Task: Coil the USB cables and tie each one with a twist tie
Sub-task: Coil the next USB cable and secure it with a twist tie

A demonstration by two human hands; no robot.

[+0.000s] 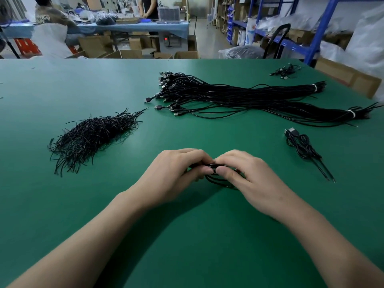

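A coiled black USB cable [216, 179] sits low over the green table [187, 235], held between both hands. My left hand [172, 173] pinches its left side with thumb and curled fingers. My right hand [247, 177] pinches the right side, thumb tip next to the left thumb; most of the coil is hidden under the fingers. A pile of black twist ties [91, 138] lies to the left. Two long bundles of uncoiled USB cables [239, 96] lie behind, each bound near one end with a white band. One tied coil [303, 148] rests at the right.
A small heap of further cables [285, 71] lies at the far right corner. Beyond the table edge are cardboard boxes [128, 54], blue shelving [311, 38] and another worktable where people [52, 19] are busy.
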